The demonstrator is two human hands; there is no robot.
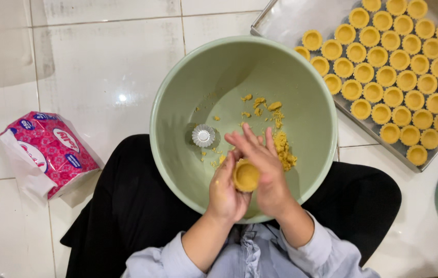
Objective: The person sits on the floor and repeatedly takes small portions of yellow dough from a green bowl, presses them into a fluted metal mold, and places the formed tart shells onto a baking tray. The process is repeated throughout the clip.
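I sit on a white tiled floor [100, 67] with a pale green bowl [311, 108] in my lap, over my black trousers. My left hand [225, 191] curls its fingers around a small yellow dough cup [246, 175], holding it from the left and below. My right hand [263, 164] lies against the cup's right side, its fingers stretched out flat and close together, pointing toward the middle of the bowl; whether the cup still sits in a metal mould I cannot tell, since my fingers cover its sides. Both hands hover over the near part of the bowl, just inside its near rim.

In the bowl, just beyond my right fingertips, lies a scatter of yellow dough crumbs [281, 146], thickest near the right of my hand. To the left of them, on the bowl's bottom, stands a small fluted metal tart mould [203, 135], apart from my hands.

Past the bowl's far right rim, a metal baking tray [291, 18] lies on the floor, filled in rows with pressed dough shells [394, 77]. At the floor's left side, well apart from the bowl, lies a pink and white tissue pack [44, 152].
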